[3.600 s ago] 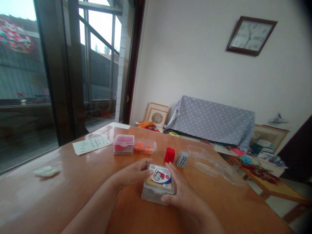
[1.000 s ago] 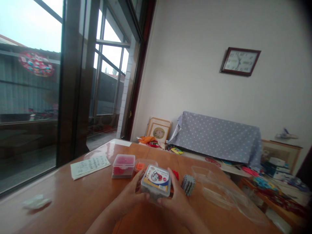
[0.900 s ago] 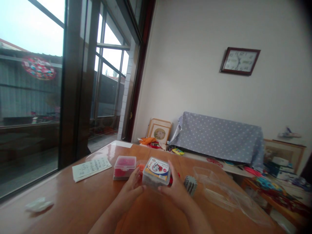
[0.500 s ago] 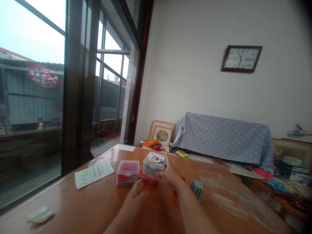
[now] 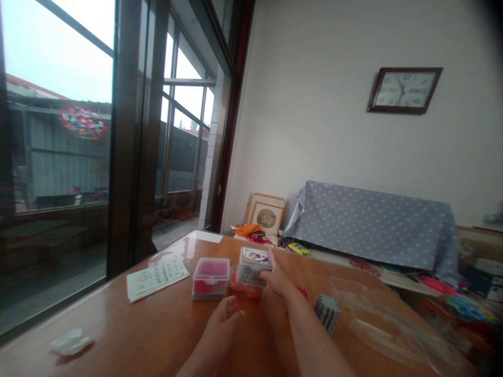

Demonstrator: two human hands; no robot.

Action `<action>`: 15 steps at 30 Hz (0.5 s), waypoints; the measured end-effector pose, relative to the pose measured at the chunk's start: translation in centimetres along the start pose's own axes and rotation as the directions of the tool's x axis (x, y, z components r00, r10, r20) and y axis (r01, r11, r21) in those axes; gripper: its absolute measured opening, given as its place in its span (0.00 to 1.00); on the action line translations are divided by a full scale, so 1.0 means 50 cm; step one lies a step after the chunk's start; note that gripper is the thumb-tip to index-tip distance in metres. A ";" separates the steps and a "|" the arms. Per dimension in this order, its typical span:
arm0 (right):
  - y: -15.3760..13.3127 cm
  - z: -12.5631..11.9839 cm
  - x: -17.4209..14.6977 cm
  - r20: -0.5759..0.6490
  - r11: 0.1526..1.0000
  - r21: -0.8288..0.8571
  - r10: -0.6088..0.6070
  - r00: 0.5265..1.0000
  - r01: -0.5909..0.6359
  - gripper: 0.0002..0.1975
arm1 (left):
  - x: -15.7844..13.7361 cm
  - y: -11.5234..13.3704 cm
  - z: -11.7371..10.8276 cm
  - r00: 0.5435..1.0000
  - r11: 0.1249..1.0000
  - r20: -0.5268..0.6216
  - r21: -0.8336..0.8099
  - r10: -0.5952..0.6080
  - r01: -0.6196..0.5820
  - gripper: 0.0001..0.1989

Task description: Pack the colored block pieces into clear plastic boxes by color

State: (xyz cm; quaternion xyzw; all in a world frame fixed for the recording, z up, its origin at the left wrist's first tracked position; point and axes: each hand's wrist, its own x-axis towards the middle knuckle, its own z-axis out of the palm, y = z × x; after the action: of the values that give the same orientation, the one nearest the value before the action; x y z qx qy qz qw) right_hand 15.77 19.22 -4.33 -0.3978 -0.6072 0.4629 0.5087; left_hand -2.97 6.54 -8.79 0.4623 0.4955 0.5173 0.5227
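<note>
My right hand (image 5: 276, 280) grips a small clear plastic box (image 5: 251, 276) by its right side. The box has a printed label on its lid and greyish contents. It sits on or just above a container of orange-red pieces (image 5: 247, 294); I cannot tell whether they touch. To its left stands a clear lidded box with pink-red contents (image 5: 210, 280). My left hand (image 5: 226, 319) is in front of these boxes, thumb apart and fingers loosely bent, holding nothing. Right of my right forearm is a stack of grey toothed pieces (image 5: 327, 312).
Clear plastic trays (image 5: 387, 330) lie on the table's right side. Written paper sheets (image 5: 157, 279) and a crumpled white wrapper (image 5: 72, 342) are at the left. A white sheet (image 5: 205, 236) lies by the far edge. Behind stands a bench with a dotted grey cloth (image 5: 369, 225).
The view has turned slightly left, so everything appears shifted right. My right hand keeps its hold on the labelled box. My left hand stays empty in front of the boxes.
</note>
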 end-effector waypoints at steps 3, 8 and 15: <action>0.012 0.001 0.004 -0.021 1.000 -0.027 0.004 1.000 -0.005 0.55 | 0.002 -0.004 -0.001 1.000 1.000 0.008 0.003 0.002 -0.002 0.36; 0.026 0.006 0.002 -0.042 0.998 -0.058 -0.004 0.999 0.002 0.55 | 0.008 -0.012 -0.006 1.000 1.000 -0.009 -0.014 -0.001 0.001 0.36; 0.038 0.013 0.002 -0.075 0.996 -0.089 -0.035 0.997 0.028 0.54 | 0.007 -0.009 -0.004 1.000 0.999 -0.003 0.030 -0.024 0.024 0.37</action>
State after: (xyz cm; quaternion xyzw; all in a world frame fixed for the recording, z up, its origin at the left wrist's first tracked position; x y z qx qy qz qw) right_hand 15.16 19.70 -6.18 -0.4274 -0.6132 0.4122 0.5210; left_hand -3.15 6.89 -9.26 0.4636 0.5094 0.5040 0.5212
